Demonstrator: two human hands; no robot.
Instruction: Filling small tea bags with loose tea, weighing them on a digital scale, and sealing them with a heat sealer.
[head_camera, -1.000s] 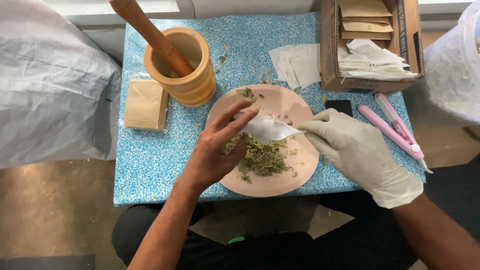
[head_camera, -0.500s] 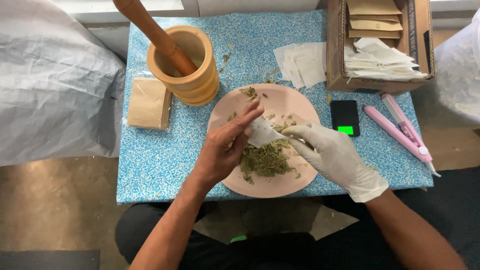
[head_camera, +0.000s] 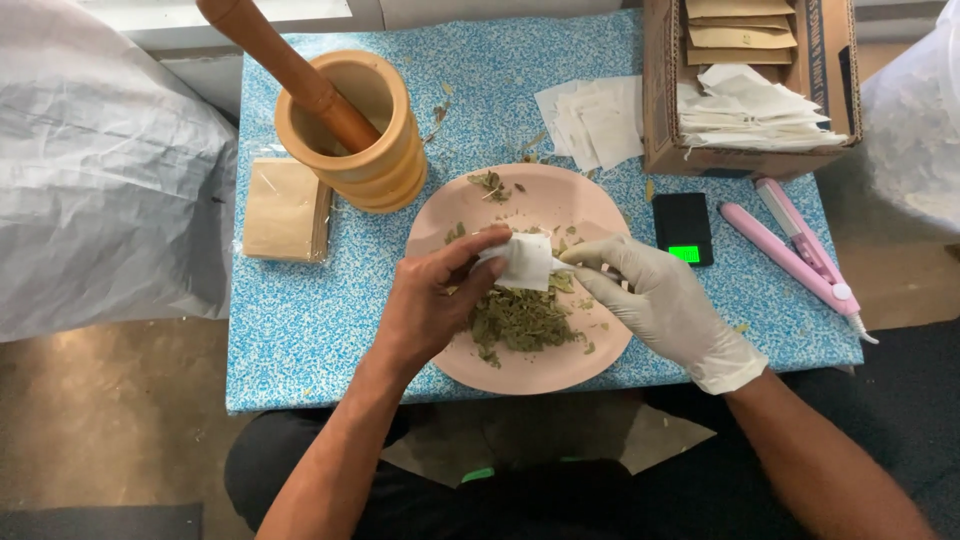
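I see my left hand (head_camera: 430, 305) with its grip pinched on a small white pouch (head_camera: 525, 262) over the pink plate (head_camera: 560, 365). My gloved right hand (head_camera: 665, 305) has its grip closed on a thin tool at the pouch's edge, above the herb pile (head_camera: 520, 320).

A small table (head_camera: 300, 330) covered in blue speckled cloth is seen. On it are set a wooden mortar (head_camera: 352, 130), a pink plate (head_camera: 540, 368), a stack of brown packets (head_camera: 285, 210), white paper bags (head_camera: 595, 120), a cardboard box (head_camera: 665, 110), a black scale (head_camera: 682, 225) and a pink sealer (head_camera: 795, 245).
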